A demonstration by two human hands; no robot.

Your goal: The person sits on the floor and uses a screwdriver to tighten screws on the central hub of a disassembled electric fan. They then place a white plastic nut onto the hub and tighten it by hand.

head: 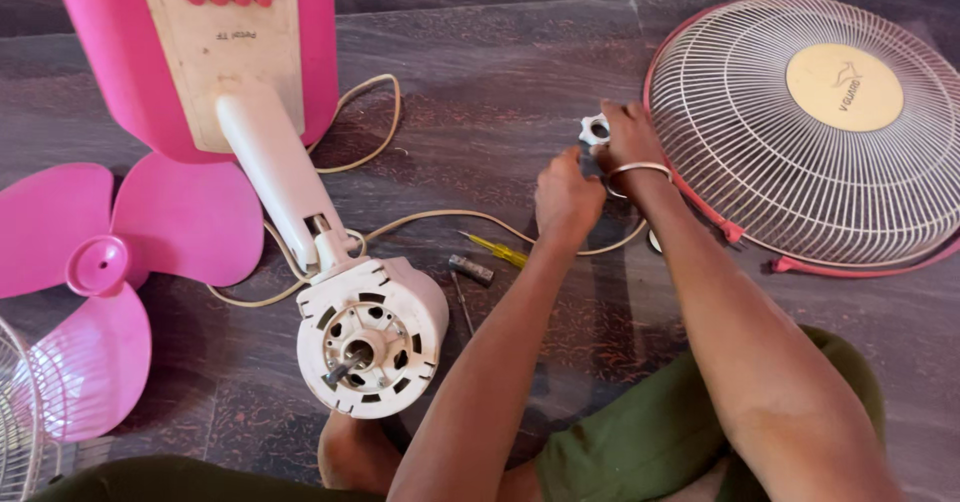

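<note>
My right hand [628, 134] grips a small white lobed plastic nut [594, 128] just left of the fan grille [800, 132]. My left hand [566, 200] is closed right below it, touching a dark part between the two hands; what it holds is hidden. A white fan motor head [368, 340] on its white neck [275, 167] lies on the floor to the left, shaft facing up.
Pink fan base [110, 72] with red buttons sits at top left. Pink blade set [95, 267] lies at left. A yellow-handled screwdriver [497, 250] and a small metal piece [470, 269] rest near a cream cord [440, 218]. Another grille edge [18, 422] shows bottom left.
</note>
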